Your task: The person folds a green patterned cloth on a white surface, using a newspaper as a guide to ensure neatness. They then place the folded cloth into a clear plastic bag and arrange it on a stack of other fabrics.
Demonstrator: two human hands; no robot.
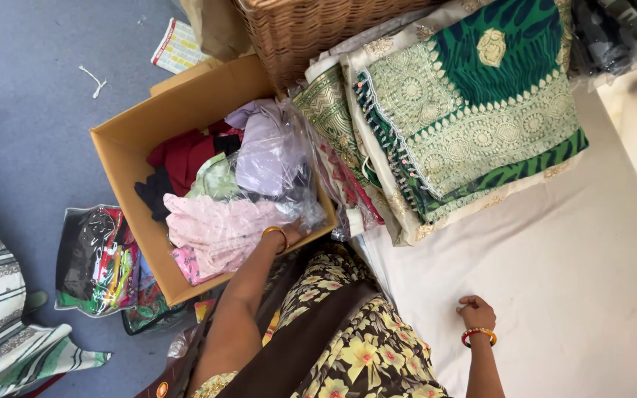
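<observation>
On grey carpet (23, 110), the left hand (293, 234) reaches into a cardboard box (123, 158), fingers hidden among bagged clothes (252, 184). The right hand (475, 311) rests curled, empty, on the white bed (576, 265) beside folded green embroidered fabrics (473, 110).

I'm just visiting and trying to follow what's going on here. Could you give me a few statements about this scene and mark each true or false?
1. The left hand reaches into the cardboard box among clothes in clear plastic bags. True.
2. The right hand holds a green fabric. False: it rests, loosely closed, on the white sheet, holding nothing.
3. The green and gold embroidered cloth lies folded on top of a stack of fabrics. True.
4. The wicker basket stands inside the box. False: it stands outside, beyond the box's far edge.
5. Both wrists are bare. False: each wears a bangle.
</observation>
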